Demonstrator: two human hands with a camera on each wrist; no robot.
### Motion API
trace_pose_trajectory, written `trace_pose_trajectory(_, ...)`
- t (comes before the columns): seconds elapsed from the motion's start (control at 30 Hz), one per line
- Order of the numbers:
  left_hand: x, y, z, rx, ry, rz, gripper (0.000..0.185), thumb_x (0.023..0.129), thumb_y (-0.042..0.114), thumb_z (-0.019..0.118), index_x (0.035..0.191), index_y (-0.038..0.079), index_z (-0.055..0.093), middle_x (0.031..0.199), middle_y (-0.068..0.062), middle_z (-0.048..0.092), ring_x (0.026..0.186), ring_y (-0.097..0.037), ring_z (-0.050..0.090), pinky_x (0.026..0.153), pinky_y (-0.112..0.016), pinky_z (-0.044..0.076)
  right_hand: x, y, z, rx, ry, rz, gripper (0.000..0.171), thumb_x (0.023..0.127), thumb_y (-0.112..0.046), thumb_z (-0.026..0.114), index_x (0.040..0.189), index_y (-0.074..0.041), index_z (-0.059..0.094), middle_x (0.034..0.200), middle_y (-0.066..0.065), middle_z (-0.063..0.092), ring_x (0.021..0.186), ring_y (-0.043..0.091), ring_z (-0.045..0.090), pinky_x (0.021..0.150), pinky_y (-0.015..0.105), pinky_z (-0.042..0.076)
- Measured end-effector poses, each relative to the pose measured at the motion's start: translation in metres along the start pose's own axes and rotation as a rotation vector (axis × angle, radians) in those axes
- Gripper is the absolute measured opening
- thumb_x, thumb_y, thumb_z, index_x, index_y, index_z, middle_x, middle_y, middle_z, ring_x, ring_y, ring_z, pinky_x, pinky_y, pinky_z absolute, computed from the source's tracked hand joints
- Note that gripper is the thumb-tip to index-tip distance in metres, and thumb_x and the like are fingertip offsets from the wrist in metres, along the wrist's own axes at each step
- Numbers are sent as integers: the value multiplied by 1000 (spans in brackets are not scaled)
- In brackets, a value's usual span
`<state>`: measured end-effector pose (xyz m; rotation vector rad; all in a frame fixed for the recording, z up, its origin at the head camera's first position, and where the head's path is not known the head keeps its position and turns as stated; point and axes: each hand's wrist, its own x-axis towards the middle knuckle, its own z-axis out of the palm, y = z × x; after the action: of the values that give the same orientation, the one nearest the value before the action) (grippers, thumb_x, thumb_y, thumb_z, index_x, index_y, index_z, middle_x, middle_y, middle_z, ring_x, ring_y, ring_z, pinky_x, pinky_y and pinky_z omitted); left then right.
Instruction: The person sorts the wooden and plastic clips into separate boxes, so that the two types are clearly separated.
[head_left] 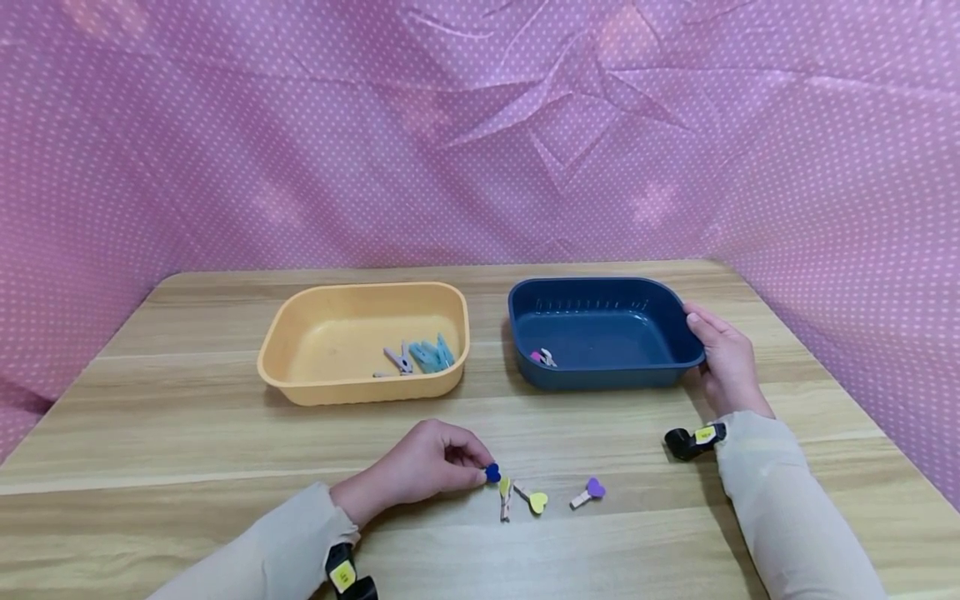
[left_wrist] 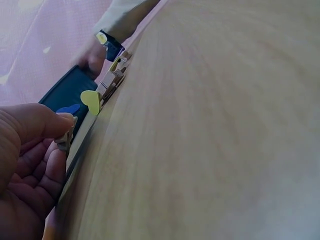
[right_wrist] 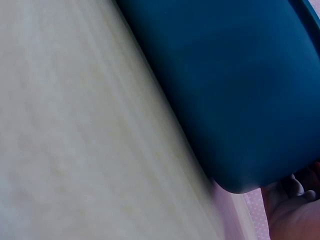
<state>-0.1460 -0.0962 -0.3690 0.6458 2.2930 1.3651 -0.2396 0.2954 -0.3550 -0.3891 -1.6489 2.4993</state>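
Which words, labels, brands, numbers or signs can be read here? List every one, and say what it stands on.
No text can be read.
Left yellow sticker, on the left wrist camera: dark marks, too small to read.
Right yellow sticker, on the right wrist camera: likewise too small.
Blue tray, yellow tray, clips: no lettering visible.

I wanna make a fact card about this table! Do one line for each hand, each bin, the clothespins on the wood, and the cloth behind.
Left hand: pinches a dark-blue-heart clothespin
Right hand: holds the right end of the navy bin
Yellow bin: light-blue clothespins and lavender clothespin, toward its right end
Navy bin: small clips near its front left corner, some pink showing
On the wood: two yellow-heart clothespins, one purple-heart clothespin
Cloth: pinkish-purple, white dots
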Motion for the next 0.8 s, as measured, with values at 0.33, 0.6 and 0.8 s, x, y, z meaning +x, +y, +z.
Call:
trace_pose_trajectory(0.33,0,2,-1,-43,19,-31,9,78,11,73,86,14,73,77,2,64,71,-13,53,61,-22,45,1,1,0,38,-18,-15,16,84,-15,68,99,-16,73,92,-11,70,85,1,65,71,16,52)
trace_pose_trajectory(0.6,1,1,-1,-54,38,-27,9,78,11,72,87,12,72,78,2,67,72,-13,52,59,-20,44,1,2,1,43,-21,-24,15,84,-14,68,97,-16,73,92,-10,71,84,2,65,70,16,53)
trace_pose_trajectory(0.8,0,1,-2,-74,32,-29,10,78,11,72,88,11,72,79,1,67,72,-13,53,59,-20,44,0,1,1,37,-17,-13,17,83,-15,68,100,-16,72,93,-11,70,86,1,64,72,16,52)
